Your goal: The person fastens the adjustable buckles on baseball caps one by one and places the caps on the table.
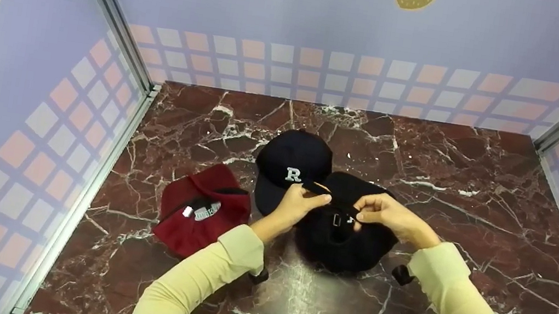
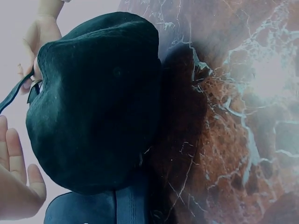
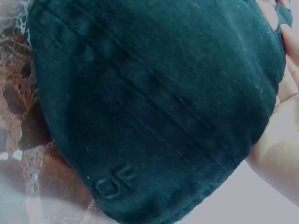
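Note:
A black cap (image 1: 340, 252) lies with its back opening and metal buckle (image 1: 336, 220) towards the hands. My left hand (image 1: 297, 204) pinches a dark strap (image 1: 318, 187) with a yellow mark, at the left of the opening. On the right, my right hand (image 1: 384, 214) pinches the strap part beside the buckle between thumb and fingers. The left wrist view shows the cap's rounded crown (image 2: 98, 102) and a loose strap length (image 2: 16, 93) running from the right hand (image 2: 39, 39) towards the left. In the right wrist view, the crown (image 3: 154, 107) covers most of the fingers.
A navy cap (image 1: 295, 154) with a white R stands behind the left hand. To the left lies a dark red cap (image 1: 202, 212), its inside partly showing. The marble-patterned tabletop (image 1: 471, 208) is bordered by patterned panels (image 1: 346, 78) at the back and sides.

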`<action>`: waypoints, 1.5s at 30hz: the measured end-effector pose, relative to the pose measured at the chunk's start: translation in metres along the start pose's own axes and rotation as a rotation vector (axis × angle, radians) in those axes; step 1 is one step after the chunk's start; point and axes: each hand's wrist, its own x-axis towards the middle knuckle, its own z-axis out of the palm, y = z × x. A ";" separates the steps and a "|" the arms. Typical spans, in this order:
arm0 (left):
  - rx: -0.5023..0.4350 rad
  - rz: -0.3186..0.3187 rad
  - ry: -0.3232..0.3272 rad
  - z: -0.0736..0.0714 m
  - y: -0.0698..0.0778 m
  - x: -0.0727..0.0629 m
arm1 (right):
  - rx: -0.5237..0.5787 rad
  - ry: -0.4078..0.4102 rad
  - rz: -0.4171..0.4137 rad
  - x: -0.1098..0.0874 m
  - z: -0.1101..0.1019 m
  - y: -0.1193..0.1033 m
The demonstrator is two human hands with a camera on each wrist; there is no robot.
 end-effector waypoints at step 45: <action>1.225 0.355 -0.252 0.014 -0.024 0.003 | 0.137 0.154 -0.106 -0.001 0.045 -0.056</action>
